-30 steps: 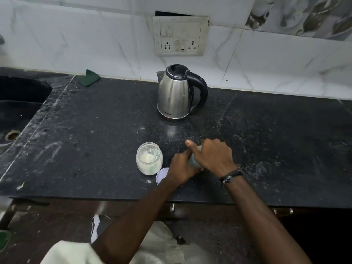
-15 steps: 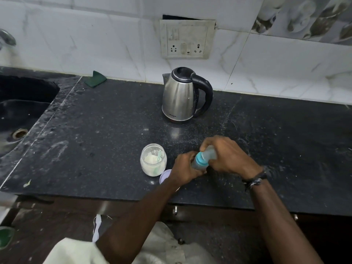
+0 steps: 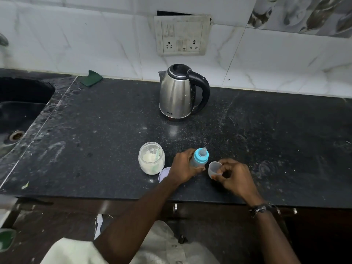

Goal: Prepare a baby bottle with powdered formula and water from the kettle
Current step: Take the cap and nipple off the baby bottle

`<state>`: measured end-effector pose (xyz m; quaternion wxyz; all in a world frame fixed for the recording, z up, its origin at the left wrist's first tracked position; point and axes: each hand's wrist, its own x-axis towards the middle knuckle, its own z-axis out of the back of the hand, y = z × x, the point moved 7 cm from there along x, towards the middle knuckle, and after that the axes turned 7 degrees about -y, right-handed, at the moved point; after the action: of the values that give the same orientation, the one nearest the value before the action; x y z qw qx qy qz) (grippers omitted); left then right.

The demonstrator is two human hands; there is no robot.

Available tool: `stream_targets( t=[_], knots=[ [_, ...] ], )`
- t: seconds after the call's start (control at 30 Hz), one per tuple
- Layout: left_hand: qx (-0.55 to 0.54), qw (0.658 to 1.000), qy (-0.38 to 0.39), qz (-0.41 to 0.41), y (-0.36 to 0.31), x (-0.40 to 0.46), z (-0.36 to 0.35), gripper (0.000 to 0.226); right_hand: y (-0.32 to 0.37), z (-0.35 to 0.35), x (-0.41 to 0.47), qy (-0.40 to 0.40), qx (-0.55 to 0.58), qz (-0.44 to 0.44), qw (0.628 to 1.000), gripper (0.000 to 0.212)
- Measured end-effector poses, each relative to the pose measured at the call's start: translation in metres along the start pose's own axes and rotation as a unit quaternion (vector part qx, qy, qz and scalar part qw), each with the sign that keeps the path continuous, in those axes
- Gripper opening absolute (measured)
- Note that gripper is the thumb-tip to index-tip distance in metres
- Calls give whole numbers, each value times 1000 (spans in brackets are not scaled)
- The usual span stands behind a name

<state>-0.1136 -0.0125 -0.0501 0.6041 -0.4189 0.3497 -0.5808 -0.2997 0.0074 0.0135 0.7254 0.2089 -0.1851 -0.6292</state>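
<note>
Left hand (image 3: 183, 168) grips bottle (image 3: 200, 158); right hand (image 3: 235, 176) pinches cap (image 3: 214, 169); jar (image 3: 151, 158) holds powder.

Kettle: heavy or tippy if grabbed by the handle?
The kettle has a steel body that widens to a broad base, so it is probably stable when nudged. Its handle sits on one side, so it would likely swing spout-down when lifted. Water level is hidden; weight uncertain.

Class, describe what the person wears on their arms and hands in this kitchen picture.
Both forearms are bare, with no sleeves showing and no gloves. The right hand has a dark braided band with a pale strand at its wrist. The left hand shows no band, ring or watch.
</note>
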Motion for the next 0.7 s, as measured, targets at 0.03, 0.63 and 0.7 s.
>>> stream_targets(
  t=[0.03,0.63,0.7],
  knots=[
    [2,1000,0,4,0,0,0,68,-3,-4,-3,-2,-5,2,1000,15],
    [10,1000,6,9,-15,-13,1,112,-28,-19,-7,59,-43,-53,996,96],
    [-2,1000,-1,3,-15,-19,2,115,-25,-15,-2,68,-51,-43,995,103]
  ],
)
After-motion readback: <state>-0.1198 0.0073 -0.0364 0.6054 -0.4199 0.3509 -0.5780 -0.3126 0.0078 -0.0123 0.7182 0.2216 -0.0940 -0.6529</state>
